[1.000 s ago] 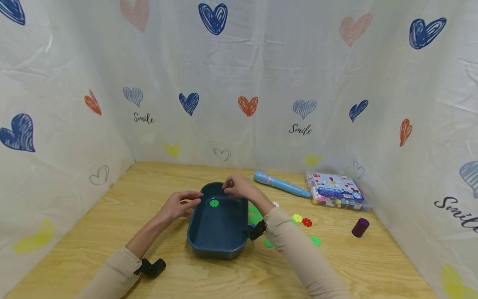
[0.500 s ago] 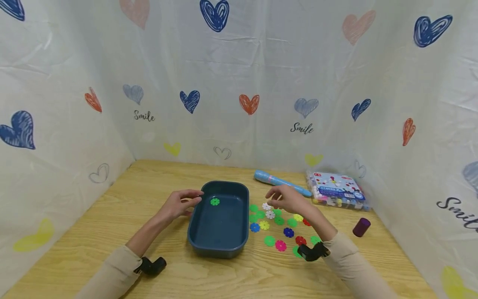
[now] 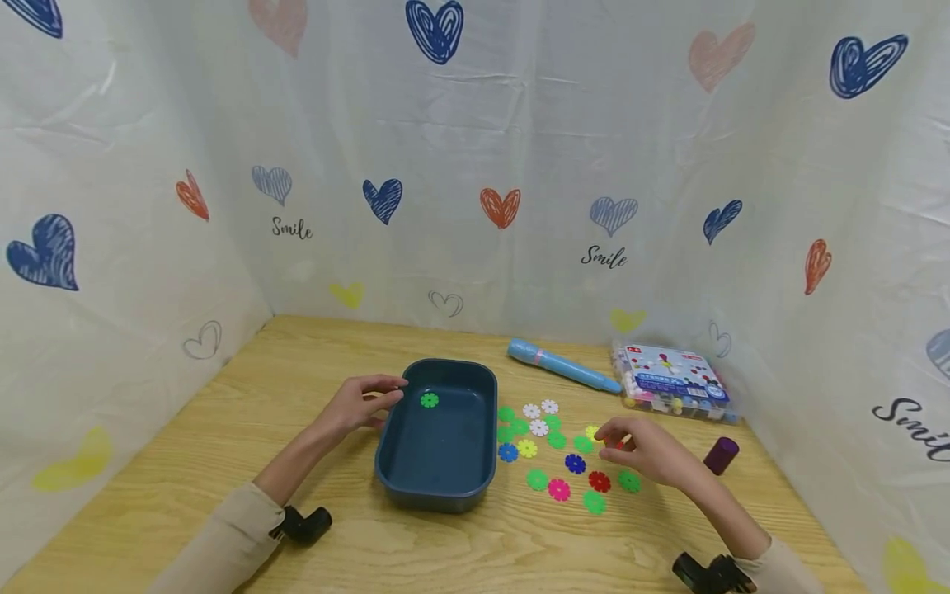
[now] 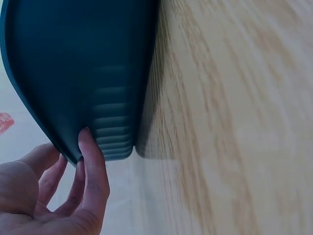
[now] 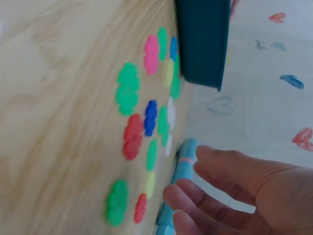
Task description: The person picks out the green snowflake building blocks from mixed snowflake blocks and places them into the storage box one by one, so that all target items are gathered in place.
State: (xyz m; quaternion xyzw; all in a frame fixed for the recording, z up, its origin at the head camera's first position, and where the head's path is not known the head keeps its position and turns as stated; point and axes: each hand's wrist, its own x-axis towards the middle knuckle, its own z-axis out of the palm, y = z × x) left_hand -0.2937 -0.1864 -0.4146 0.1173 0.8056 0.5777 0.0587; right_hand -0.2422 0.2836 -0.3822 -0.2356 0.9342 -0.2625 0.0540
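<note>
A dark blue-green plastic tub [image 3: 438, 462] stands on the table, with one green flower-shaped disc [image 3: 429, 400] inside it. At its left rim is my left hand [image 3: 361, 404]; in the left wrist view the thumb and fingers [image 4: 93, 166] pinch the tub's edge. Several flower discs in green, white, yellow, red, pink and blue lie flat to the right of the tub, among them a dark blue disc [image 3: 575, 464]. My right hand [image 3: 649, 450] hovers over their right side with fingers loosely bent and nothing between them. It partly hides a yellow disc [image 3: 591, 431] and a red one.
A light blue pen-shaped tube [image 3: 564, 365] lies behind the discs. At the back right sits a clear box [image 3: 671, 379] of beads with a printed label. A purple cylinder [image 3: 721, 455] stands near the right hand. Heart-printed curtains surround the table.
My right hand has left the tub and travelled right, past the white discs, to the yellow and red ones. The left hand stays at the tub's rim.
</note>
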